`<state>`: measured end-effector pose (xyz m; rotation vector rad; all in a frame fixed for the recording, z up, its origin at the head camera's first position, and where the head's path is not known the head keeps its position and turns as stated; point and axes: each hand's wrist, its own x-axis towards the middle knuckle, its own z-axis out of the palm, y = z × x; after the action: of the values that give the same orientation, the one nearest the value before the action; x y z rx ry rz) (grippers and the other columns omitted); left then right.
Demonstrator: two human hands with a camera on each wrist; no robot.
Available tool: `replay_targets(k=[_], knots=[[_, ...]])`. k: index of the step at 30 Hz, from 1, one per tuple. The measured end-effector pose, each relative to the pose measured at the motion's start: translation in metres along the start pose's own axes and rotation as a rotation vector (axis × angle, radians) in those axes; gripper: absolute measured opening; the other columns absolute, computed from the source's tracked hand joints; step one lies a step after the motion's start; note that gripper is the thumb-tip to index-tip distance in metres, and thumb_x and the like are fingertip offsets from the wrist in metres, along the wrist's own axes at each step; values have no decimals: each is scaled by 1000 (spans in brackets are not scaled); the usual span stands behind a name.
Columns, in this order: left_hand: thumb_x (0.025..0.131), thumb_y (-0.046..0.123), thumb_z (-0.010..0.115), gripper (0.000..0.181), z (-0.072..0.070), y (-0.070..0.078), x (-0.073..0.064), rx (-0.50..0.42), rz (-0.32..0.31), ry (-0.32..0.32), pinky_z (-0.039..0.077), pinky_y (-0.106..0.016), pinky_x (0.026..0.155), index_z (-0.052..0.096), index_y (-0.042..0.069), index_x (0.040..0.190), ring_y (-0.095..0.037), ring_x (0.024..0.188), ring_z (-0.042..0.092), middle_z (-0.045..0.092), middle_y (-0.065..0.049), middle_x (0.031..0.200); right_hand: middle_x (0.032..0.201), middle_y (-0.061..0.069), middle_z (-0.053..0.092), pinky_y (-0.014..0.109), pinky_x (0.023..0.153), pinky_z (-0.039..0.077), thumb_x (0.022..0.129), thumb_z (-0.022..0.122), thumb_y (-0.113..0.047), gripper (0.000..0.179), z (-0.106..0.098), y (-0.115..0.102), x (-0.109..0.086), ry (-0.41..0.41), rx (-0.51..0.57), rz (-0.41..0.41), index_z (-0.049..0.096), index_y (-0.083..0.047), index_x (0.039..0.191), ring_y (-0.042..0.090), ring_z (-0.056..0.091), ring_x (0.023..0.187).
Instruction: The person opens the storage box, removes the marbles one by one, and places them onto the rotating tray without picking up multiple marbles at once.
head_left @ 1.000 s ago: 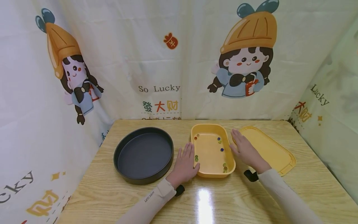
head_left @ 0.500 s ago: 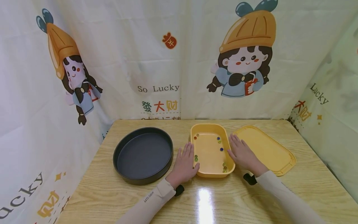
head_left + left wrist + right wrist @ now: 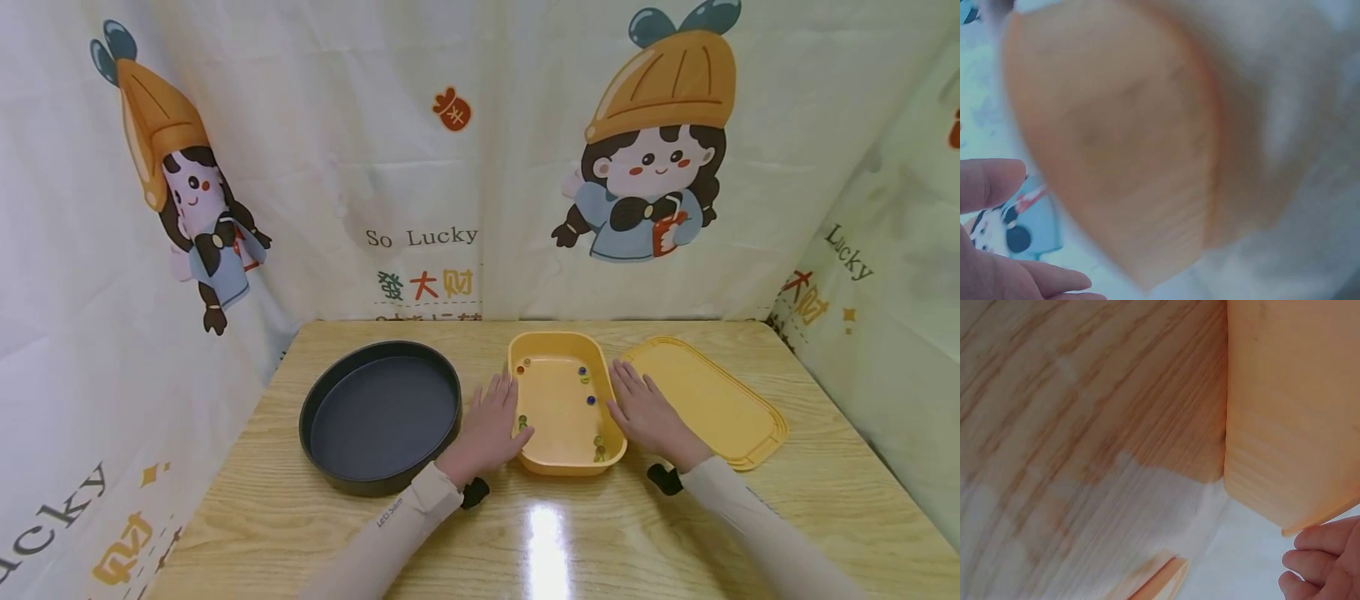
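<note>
Leftmost, on the wooden surface [image 3: 570, 533]: round dark pan [image 3: 381, 414], nothing visible inside, standing just beside the left hand [image 3: 489, 423]. Left hand lying flat with fingers straight and relaxed, holding nothing, its thumb side touching the left wall of the yellow container [image 3: 567, 402]. Yellow container at mid-surface, between the 2 hands, open-topped, with a scatter of small coloured beads [image 3: 592, 400] loose on its floor, some by the corners, some along the right wall. Probably light, stiff plastic with smooth, rather slippery walls; beads likely to roll and spill at any tilt, so best taken by both long sides under the rim and kept level. Right hand [image 3: 647, 412] likewise flat and wide, fingers straight, resting against the container's right wall and gripping nothing. Further right, yellow lid [image 3: 716, 408] lying flat, just beside the right hand, close enough to crowd a move that way. Pan equally close on the left. Behind and at both sides, printed cartoon curtain [image 3: 420, 150] enclosing the surface. Both wrist views too close and blurred to add much.
</note>
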<state>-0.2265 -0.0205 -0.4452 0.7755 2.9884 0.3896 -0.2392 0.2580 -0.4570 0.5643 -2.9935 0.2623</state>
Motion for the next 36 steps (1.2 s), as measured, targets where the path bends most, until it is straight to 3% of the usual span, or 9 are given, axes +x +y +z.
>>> replay_targets(k=[8,14,18,26,31,36], knots=[[95,45,49,72,-51,2,29,-82,78,3,13,-47,118,22,8,150,-26,147,14,23,-9,156,153,27,18,61,111,17,100,40,-22,59,2,3,0,0,29,-5,21,12,144,43,17,141],[92,37,59,59,-64,17,61,-247,113,13,34,-39,111,41,14,143,-21,136,40,47,-3,144,153,26,20,60,111,18,100,41,-24,59,4,6,0,11,2,-1,23,11,144,42,19,141],[92,33,60,49,-59,30,82,-348,110,-23,43,-31,103,51,15,136,-15,123,54,58,-1,133,153,26,20,61,111,17,100,41,-24,59,5,5,1,6,2,5,23,10,144,42,18,141],[90,27,63,42,-38,50,106,-425,70,-16,45,-29,99,58,12,129,-18,118,57,62,-1,127,153,25,21,61,111,18,100,43,-22,59,3,-1,0,1,-17,-2,22,10,145,41,20,141],[87,20,67,35,-22,50,117,-523,59,37,48,-30,94,64,8,120,-20,110,61,67,-4,116,153,25,21,61,111,18,100,42,-23,59,3,-1,0,3,-17,-3,22,10,145,41,20,141],[82,12,72,28,-2,45,126,-692,14,66,51,-22,78,69,5,109,-16,91,64,71,-8,102,152,25,22,60,111,19,100,42,-23,59,3,0,0,11,-26,-4,23,10,144,41,21,141]])
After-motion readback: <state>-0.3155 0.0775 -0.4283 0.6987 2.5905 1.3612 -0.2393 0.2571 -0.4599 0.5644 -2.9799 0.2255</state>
